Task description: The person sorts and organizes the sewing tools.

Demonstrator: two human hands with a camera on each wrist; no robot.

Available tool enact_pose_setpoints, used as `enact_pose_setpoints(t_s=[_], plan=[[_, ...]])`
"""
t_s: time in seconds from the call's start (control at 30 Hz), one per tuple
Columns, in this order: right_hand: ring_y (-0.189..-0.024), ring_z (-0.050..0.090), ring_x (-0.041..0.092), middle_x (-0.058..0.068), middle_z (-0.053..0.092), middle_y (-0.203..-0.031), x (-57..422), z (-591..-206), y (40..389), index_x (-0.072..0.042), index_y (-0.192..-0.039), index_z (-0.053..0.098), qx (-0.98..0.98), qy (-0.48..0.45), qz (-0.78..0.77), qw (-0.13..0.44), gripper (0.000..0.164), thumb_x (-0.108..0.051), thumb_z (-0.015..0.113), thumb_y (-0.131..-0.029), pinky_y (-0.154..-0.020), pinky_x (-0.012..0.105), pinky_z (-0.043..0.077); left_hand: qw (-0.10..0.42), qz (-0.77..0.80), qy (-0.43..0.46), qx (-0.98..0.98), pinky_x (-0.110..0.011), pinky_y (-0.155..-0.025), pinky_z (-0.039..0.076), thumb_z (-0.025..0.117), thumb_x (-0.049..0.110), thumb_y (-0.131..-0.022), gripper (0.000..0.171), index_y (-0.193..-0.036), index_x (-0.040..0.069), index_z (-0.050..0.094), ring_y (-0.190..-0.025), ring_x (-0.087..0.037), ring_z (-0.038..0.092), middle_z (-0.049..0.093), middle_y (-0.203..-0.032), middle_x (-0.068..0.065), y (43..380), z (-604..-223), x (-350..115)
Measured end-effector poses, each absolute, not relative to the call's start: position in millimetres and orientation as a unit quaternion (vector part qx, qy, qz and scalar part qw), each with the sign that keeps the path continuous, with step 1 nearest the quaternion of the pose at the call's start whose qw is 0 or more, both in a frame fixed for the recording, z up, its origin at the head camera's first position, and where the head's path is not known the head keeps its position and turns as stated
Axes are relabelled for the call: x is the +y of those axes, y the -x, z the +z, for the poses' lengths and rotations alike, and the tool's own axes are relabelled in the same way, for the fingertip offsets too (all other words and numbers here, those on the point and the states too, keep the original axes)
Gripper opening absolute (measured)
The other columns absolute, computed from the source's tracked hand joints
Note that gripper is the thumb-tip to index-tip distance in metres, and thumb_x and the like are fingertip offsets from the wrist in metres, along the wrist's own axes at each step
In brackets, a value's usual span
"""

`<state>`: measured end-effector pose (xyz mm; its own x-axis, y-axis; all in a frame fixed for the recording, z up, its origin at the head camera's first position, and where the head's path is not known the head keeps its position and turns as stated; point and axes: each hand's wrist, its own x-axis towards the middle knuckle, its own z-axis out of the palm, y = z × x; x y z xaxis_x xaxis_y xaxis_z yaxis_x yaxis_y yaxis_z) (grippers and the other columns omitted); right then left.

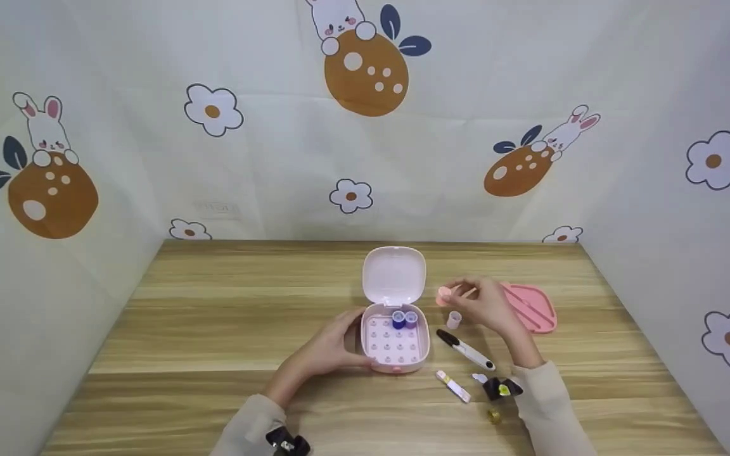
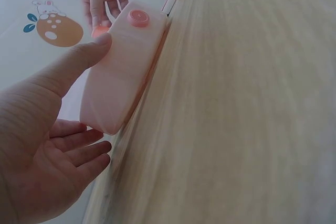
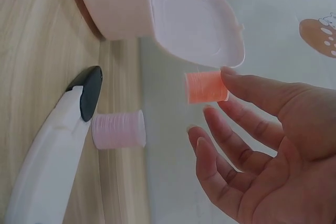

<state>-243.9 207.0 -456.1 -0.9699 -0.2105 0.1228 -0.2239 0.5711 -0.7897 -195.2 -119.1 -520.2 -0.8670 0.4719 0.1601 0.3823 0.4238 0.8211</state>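
Observation:
A light pink sewing box stands on the table with its lid swung up. Inside, a dark blue thread spool and a purple thread spool sit at the back; rows of small pegs fill the rest of the tray. My left hand grips the box's left side, thumb at the front and fingers along the side. Off to the right, my right hand pinches an orange thread spool by one end, raised off the table. Below it, a pale pink spool stands upright.
White thread snips with a black end lie right of the box. Nearer the front are a small whitish strip and a gold-coloured piece. A coral-pink slotted tray lies beyond the right hand. Patterned cloth walls enclose the table.

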Motion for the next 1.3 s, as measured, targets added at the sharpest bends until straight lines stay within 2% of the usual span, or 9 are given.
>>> enact_pose_setpoints(t_s=[0.13,0.37,0.77,1.07,1.3], plan=[[-0.086,0.07,0.022,0.009,0.075,-0.092,202.8,-455.0,241.9,0.004,-0.113,0.076,-0.882,-0.127,0.453,0.005,0.026,-0.012,0.08,-0.093,-0.072,0.024,0.058,0.047,0.475,-0.252,0.842,-0.062,-0.124,0.034,0.096,0.029,-0.075,0.099,-0.155,-0.001,0.046,-0.145,-0.043,0.047,0.052,-0.154,-0.023,195.7,-520.7,-118.7],[-0.084,0.071,0.024,0.015,0.074,-0.092,195.1,-454.4,238.5,0.008,-0.112,0.074,-0.874,-0.156,0.46,0.002,0.026,-0.009,0.08,-0.092,-0.07,0.02,0.058,0.039,0.479,-0.26,0.838,-0.064,-0.124,0.033,0.096,0.028,-0.075,0.098,-0.155,0.001,0.047,-0.145,-0.044,0.047,0.052,-0.155,-0.022,195.5,-520.6,-117.8],[-0.081,0.069,0.019,0.013,0.076,-0.092,181.2,-454.4,231.1,0.003,-0.109,0.076,-0.875,-0.166,0.455,-0.001,0.022,-0.012,0.08,-0.093,-0.072,0.022,0.058,0.051,0.483,-0.251,0.837,-0.064,-0.124,0.032,0.095,0.028,-0.075,0.098,-0.155,-0.001,0.046,-0.145,-0.044,0.045,0.052,-0.154,-0.023,194.3,-521.1,-118.0],[-0.076,0.064,0.012,0.01,0.072,-0.086,172.1,-458.8,230.2,0.009,-0.109,0.075,-0.855,-0.178,0.487,-0.018,0.026,-0.008,0.081,-0.09,-0.069,0.019,0.056,0.048,0.482,-0.253,0.838,-0.062,-0.124,0.033,0.095,0.028,-0.076,0.098,-0.155,-0.002,0.046,-0.145,-0.042,0.047,0.053,-0.153,-0.022,195.3,-520.6,-118.2],[-0.075,0.064,0.013,0.012,0.073,-0.086,167.2,-460.6,228.8,0.009,-0.107,0.074,-0.848,-0.193,0.493,-0.014,0.023,-0.004,0.079,-0.089,-0.069,0.018,0.056,0.046,0.483,-0.255,0.837,-0.062,-0.125,0.032,0.096,0.029,-0.075,0.099,-0.155,-0.002,0.046,-0.145,-0.043,0.046,0.052,-0.155,-0.023,195.6,-521.6,-119.1]])
